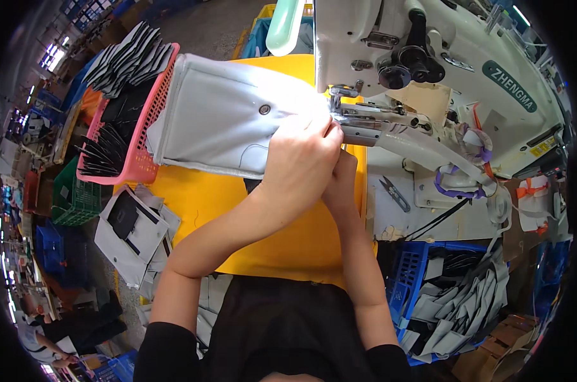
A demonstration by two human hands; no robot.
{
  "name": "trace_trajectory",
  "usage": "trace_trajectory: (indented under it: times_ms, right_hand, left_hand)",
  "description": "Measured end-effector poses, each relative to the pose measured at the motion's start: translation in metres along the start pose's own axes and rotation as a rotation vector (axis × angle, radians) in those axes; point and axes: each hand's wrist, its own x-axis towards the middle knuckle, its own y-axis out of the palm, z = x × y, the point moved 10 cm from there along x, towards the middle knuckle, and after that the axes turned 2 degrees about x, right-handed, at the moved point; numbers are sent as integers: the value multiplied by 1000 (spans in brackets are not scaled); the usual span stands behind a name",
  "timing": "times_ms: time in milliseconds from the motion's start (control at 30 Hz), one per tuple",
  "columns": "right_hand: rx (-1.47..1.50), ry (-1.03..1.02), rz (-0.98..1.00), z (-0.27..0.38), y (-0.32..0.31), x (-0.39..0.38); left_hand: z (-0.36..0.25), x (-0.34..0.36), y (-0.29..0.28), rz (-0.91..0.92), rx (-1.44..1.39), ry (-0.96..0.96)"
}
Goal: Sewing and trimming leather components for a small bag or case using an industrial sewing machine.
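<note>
A light grey fabric bag (218, 121) with a round metal snap lies over the yellow table, its right end at the sewing machine's presser foot (339, 105). My left hand (303, 149) is closed on that end, fingers pinched together close by the needle area. Just below and partly behind it, my right hand (344, 175) is curled against the same end of the bag; its fingertips are hidden, so what it grips cannot be made out. A loose thread (250, 149) hangs on the bag's front.
The white sewing machine (454, 57) fills the upper right. Thread snips (395, 194) lie on its bed. A pink basket (145, 127) of dark and grey pieces stands left, above loose grey panels (132, 229). A blue crate (408, 280) of grey pieces sits lower right.
</note>
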Motion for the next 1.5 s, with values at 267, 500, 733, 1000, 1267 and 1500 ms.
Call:
trace_trajectory:
  times_ms: [267, 500, 733, 1000, 1267, 1500]
  right_hand:
    - [247, 561, 217, -8, -16, 15]
    - [-204, 356, 221, 15, -25, 26]
    - [-268, 277, 70, 46, -36, 2]
    - [-187, 116, -107, 58, -34, -22]
    - [-165, -23, -207, 55, -32, -36]
    - [-78, -11, -139, 52, -39, -36]
  left_hand:
    - [-16, -27, -55, -159, -395, 156]
    - [68, -98, -20, 56, -633, -380]
    - [77, -61, 51, 534, -1069, -595]
    - [75, -47, 31, 480, -1055, -636]
    - [61, -61, 41, 677, -1226, -996]
    - [48, -61, 48, 591, -1387, -999]
